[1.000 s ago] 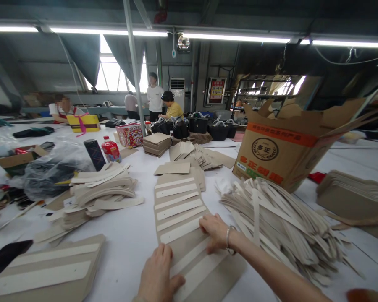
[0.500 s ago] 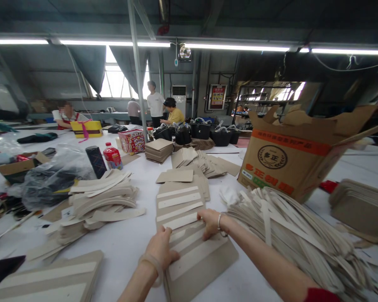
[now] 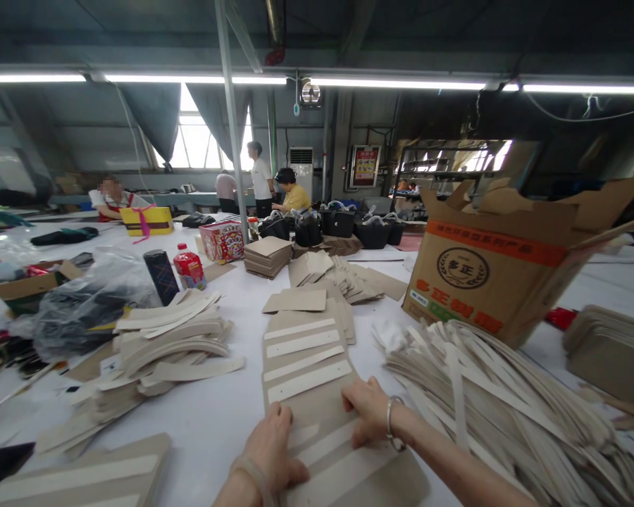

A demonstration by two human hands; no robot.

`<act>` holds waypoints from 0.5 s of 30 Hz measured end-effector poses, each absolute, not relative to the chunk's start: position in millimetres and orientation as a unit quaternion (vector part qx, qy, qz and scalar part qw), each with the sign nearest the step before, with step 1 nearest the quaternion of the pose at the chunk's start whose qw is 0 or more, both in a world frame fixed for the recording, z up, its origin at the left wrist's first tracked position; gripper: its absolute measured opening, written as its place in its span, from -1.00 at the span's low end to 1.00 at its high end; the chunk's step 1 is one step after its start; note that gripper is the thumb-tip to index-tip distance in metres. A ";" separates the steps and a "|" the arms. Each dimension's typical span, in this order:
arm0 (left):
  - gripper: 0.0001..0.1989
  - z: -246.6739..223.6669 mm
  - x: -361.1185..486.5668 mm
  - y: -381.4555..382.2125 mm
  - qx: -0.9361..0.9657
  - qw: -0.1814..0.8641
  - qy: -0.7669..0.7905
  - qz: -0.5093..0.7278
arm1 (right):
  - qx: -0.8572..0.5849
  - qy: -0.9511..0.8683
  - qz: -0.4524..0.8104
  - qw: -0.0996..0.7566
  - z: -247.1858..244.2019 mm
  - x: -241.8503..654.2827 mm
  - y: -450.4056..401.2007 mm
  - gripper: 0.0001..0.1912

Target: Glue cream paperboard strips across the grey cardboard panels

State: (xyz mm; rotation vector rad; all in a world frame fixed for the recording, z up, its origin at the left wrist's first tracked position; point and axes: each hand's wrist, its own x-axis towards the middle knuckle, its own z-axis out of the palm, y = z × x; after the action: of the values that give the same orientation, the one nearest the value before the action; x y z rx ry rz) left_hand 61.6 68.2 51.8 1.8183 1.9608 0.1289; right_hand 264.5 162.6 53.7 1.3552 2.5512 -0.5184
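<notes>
A flat panel [image 3: 338, 454] of grey-brown cardboard with smooth pale strips [image 3: 343, 473] lies in the near middle. The left hand [image 3: 272, 445] is at its left side, the right hand [image 3: 368, 412] at its right, thumbs apart from curved fingers; whether they pinch, I cannot tell. At right spreads a heap of long, thin bands [image 3: 499, 394]; beyond it, a boxy carton [image 3: 465, 282] with raised flaps.

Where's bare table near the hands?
White table between the curved strips, lower-left boards and left hand; a narrow gap between middle boards and long strips. Crowded: right of the right hand, those strips heaped before the carton.
</notes>
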 end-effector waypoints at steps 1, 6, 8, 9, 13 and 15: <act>-0.47 52.8 61.3 65.7 0.666 0.226 0.710 0.043 | 0.459 0.865 -0.177 0.103 53.9 265.5 158.4 -0.46; -0.54 55.3 60.4 53.9 0.695 0.192 0.692 0.042 | 0.434 0.877 -0.190 0.086 59.6 269.6 146.4 -0.57; -0.55 53.1 60.1 51.7 0.690 0.210 0.690 0.052 | 0.426 0.880 -0.198 0.079 58.8 271.2 147.2 -0.56; -0.54 51.5 60.0 51.3 0.687 0.227 0.688 0.056 | 0.420 0.882 -0.201 0.076 57.1 272.1 148.4 -0.55; -0.47 45.4 59.4 52.3 0.678 0.282 0.676 0.069 | 0.392 0.895 -0.203 0.064 47.9 276.0 153.3 -0.56; -0.47 44.3 59.2 53.1 0.680 0.288 0.671 0.074 | 0.385 0.899 -0.203 0.060 45.4 276.9 154.4 -0.56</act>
State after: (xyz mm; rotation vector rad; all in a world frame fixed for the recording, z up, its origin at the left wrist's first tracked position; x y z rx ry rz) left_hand 59.2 53.1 44.3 1.8152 1.7916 0.1980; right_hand 276.9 154.4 45.4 1.1643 2.7204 -0.6139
